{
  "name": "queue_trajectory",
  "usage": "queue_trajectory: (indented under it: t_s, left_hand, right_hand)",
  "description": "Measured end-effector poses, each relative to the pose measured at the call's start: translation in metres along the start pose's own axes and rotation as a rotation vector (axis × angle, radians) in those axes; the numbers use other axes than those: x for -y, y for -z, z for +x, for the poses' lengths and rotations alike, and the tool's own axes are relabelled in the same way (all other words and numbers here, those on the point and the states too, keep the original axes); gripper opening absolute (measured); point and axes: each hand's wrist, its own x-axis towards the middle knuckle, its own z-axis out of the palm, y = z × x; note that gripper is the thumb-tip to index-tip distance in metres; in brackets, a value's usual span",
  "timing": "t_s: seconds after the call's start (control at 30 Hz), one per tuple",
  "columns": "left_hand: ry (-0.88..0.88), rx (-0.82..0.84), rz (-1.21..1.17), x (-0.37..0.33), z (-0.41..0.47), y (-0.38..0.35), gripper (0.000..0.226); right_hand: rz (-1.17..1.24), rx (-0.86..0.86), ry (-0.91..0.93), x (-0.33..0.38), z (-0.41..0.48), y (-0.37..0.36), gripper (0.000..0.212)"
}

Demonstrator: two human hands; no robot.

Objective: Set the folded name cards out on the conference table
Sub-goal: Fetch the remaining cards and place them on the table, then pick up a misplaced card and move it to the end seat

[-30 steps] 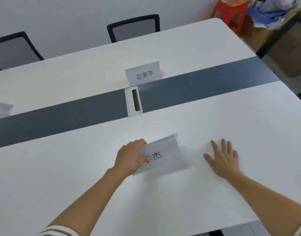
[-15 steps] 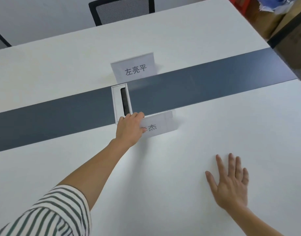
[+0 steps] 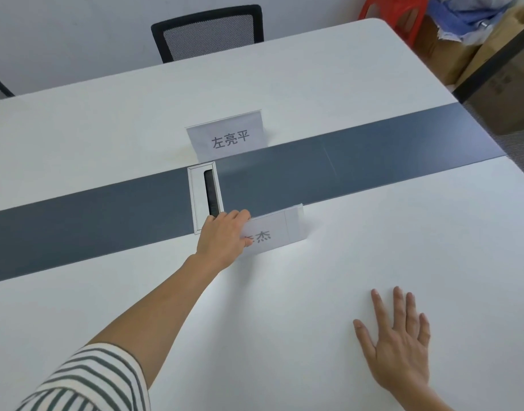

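Carried away from the near edge since a second ago: folded white paper name card, now upright beside the dark grey centre strip of the white conference table. Left hand pinching its left end. Right hand flat, fingers spread, empty, well nearer than that pinch.

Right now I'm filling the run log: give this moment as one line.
left hand: grips near name card at grey strip | right hand: flat on table | far name card: standing
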Motion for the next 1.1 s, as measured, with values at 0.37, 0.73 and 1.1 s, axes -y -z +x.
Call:
queue_trajectory:
  t_s: [0.37, 0.73, 1.1]
  left_hand:
    - [-0.002, 0.019, 0.115, -0.007, -0.003, 0.008, 0.061]
    - [0.325, 0.124, -0.47, -0.025, -0.166, 0.043, 0.033]
    - [0.602, 0.257, -0.873, -0.077, -0.41, 0.029, 0.03]
  right_hand:
    - [-0.014, -0.023, 0.009, -0.002, 0.003, -0.003, 0.075]
    - [-0.016, 0.149, 0.021, 0.006, -0.002, 0.021, 0.074]
    - [0.425, 0.561, 0.225, -0.01, -0.099, 0.097, 0.037]
